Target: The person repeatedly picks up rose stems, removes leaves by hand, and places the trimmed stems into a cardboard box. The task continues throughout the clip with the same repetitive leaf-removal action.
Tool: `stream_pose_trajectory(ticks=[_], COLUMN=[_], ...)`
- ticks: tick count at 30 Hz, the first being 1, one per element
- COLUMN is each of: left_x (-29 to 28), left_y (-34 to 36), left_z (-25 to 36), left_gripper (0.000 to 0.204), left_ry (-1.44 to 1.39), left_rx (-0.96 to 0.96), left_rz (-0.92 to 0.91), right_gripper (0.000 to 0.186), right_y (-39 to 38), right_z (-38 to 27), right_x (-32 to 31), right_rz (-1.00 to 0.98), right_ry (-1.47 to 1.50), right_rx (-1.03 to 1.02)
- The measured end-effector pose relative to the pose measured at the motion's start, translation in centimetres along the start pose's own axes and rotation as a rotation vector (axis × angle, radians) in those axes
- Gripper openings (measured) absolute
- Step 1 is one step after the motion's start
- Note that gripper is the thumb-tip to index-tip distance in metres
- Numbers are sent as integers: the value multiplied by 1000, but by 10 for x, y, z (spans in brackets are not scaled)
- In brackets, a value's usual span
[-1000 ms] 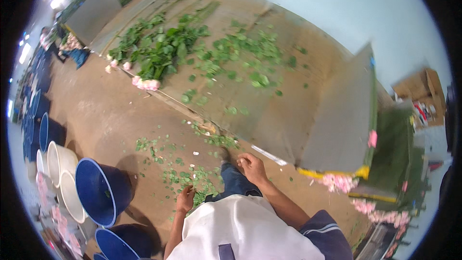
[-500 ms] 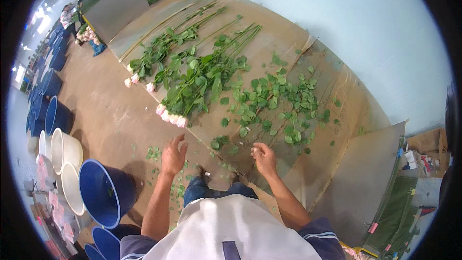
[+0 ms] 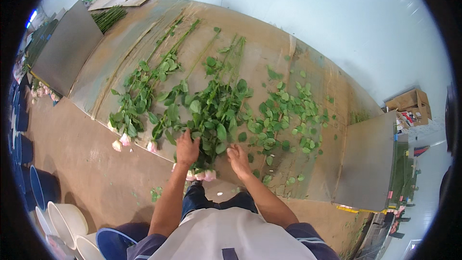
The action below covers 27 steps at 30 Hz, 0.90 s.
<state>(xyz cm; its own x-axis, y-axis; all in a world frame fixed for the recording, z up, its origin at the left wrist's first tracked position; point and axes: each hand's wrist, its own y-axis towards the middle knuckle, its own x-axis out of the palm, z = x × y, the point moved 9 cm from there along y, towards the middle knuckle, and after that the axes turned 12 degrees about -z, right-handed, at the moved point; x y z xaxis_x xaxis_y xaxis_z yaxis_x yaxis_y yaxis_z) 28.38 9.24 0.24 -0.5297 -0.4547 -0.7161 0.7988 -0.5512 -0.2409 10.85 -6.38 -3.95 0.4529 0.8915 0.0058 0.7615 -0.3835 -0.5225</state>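
A bunch of pale pink roses lies on the table, its leafy stems (image 3: 211, 110) pointing away from me and its blooms (image 3: 204, 175) over the near edge. My left hand (image 3: 186, 150) rests at the left side of the leaves just above the blooms, thumb and fingers apart. Close to the bunch's right side is my right hand (image 3: 239, 161), fingers loosely bent with nothing visible in them. Further left lie more leafy rose stems (image 3: 161, 70), with a few pink blooms (image 3: 125, 139) at the table edge.
Loose green leaves (image 3: 288, 115) cover the table (image 3: 269, 58) to the right. Upright grey panels stand at the left (image 3: 70, 48) and right (image 3: 365, 163). Blue buckets (image 3: 44, 188) and white tubs (image 3: 67, 221) line the floor at left. A cardboard box (image 3: 411, 106) sits far right.
Both hands have moved forward from in front of the table to either side of the rose bunch, the left one now at its leaves. My view has turned and shifted closer to the table.
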Motion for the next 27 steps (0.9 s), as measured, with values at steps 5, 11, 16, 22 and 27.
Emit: stream_pose_trajectory(ticks=[5,11,16,22,27], left_x=[13,31,3,-104,-83], left_y=[7,13,18,37,55], left_z=[10,-2,4,-41,-54], left_gripper=[44,42,44,34,38], left_ry=[-179,-545,-577,-18,195], left_rx=[112,37,137,60,-14], left_rz=[-188,-486,-431,151,-10], right_gripper=[70,85,52,59,72], right_y=[22,32,51,66,75], right_z=[-22,-27,-30,-21,-27], right_x=[46,68,95,88,99], right_rz=[86,193,32,208,243], right_ry=[-77,-166,448,307,-24], right_rx=[63,235,204,76,156])
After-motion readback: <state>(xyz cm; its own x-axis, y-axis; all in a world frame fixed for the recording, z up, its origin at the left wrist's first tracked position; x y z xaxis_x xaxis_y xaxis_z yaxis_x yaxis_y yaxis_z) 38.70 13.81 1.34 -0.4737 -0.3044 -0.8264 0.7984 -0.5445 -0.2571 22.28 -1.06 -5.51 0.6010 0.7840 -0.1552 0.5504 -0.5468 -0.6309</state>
